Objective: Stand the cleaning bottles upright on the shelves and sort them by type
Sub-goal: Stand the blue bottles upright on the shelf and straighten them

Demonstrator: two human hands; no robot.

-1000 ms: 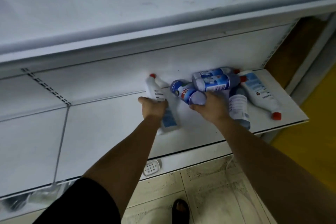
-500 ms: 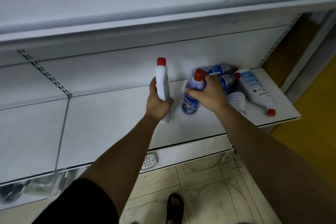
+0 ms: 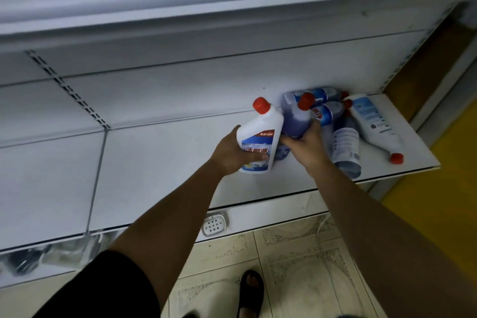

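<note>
White cleaning bottle (image 3: 260, 137), red cap, blue-and-red label: held in left hand (image 3: 228, 153), fingers wrapped round its lower body. It is tilted, cap leaning far-right, over the right half of the white shelf (image 3: 154, 162); can't tell if the base touches the shelf. Purple cleaning bottle (image 3: 296, 121), red cap: held in right hand (image 3: 307, 146), fingers curled round its body, roughly upright, touching the white one's right side. The rest lie in a heap just right of the right hand. Far blue-label bottle (image 3: 321, 94) lies against the back panel, second blue-label bottle (image 3: 327, 114) just in front of it. Dark bottle with white label (image 3: 346, 147) lies base toward the near edge. Pale-label white bottle (image 3: 371, 124) lies furthest right, red cap pointing near-right, near the shelf's right end. Below the shelf edge: clear soap dish (image 3: 214, 223) on the base ledge, tiled floor (image 3: 296, 253), foot in black sandal (image 3: 250, 289).
</note>
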